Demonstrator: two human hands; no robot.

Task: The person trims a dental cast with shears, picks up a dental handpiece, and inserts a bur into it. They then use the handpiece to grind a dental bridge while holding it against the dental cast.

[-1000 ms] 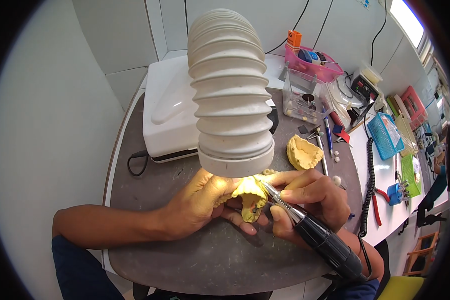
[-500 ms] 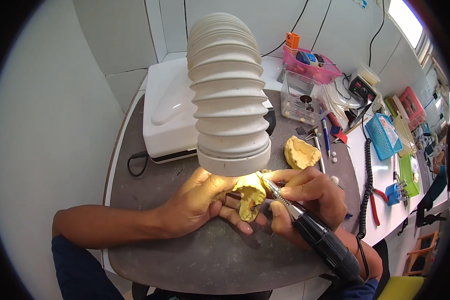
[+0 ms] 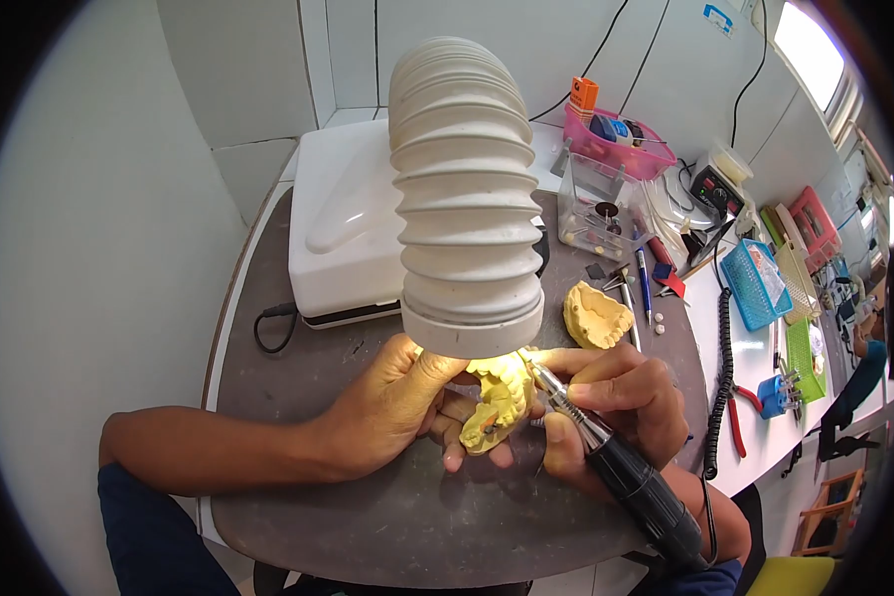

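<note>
My left hand (image 3: 392, 402) is closed around a yellow dental plaster model (image 3: 504, 397), its thumb along the left side and its fingers beneath. In my right hand (image 3: 631, 402) is a black rotary handpiece (image 3: 638, 487) with a silver nose, gripped like a pen. The handpiece's tip reaches the upper right side of the model; whether it touches cannot be made out. Just above the model hangs the mouth of a white ribbed hose (image 3: 467, 228), which hides the model's far edge. A second yellow plaster model (image 3: 596, 316) lies beyond my right hand.
A white machine housing (image 3: 343, 228) stands behind the hose on the grey table mat (image 3: 368, 531). To the right are a clear plastic box (image 3: 601, 204), a pink basket (image 3: 621, 149), a blue pen (image 3: 644, 278), red-handled pliers (image 3: 737, 427) and a coiled black cord (image 3: 718, 387).
The plaster model has turned and tilted in my left hand, its lower end swinging left. My right hand still holds the handpiece beside it. The whole view has shifted slightly.
</note>
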